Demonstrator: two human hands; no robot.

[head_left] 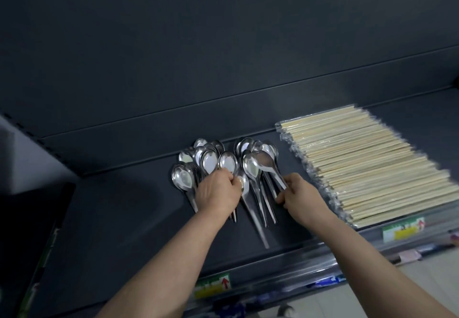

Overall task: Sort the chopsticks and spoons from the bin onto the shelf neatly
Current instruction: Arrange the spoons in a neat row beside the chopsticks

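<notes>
Side upright (29, 153): pale post at the far left; it closes off the shelf (119, 206) on that side.
Dark object (32, 230): low on the left, in front of the post; too dim to tell what it is.
Shelf floor: a broad bare dark stretch runs from the post to the spoons, with the back wall (223, 44) behind it.
Left spoon heap (182, 180): steel spoons overlapping, bowls toward the back wall and handles toward the front; the rearmost bowls lie near the back edge.
Left hand (217, 192): lies on the handles of the left spoon heap, fingers curled down and clenched round them, bowls fanning out just past the fingertips.
Lone spoon (255, 221): between the two hands; its long handle reaches nearest the front rail (285, 268).
Right spoon heap (246, 145): just beside the left one, same way round.
Raised spoon (264, 162): tilted above the right spoon heap, bowl toward the back and its handle running down into the right hand.
Right hand (301, 194): grasps that handle near its end, fingers wrapped round it.
Gap: a narrow strip of bare shelf separates the right hand from the packs.
Chopsticks (367, 166): pale sticks in clear wrappers, laid side by side in a flat row that fills the right of the shelf from back to front rail.
Price labels (213, 285) (402, 229): two green-and-yellow tags on the front rail, print blurred.
</notes>
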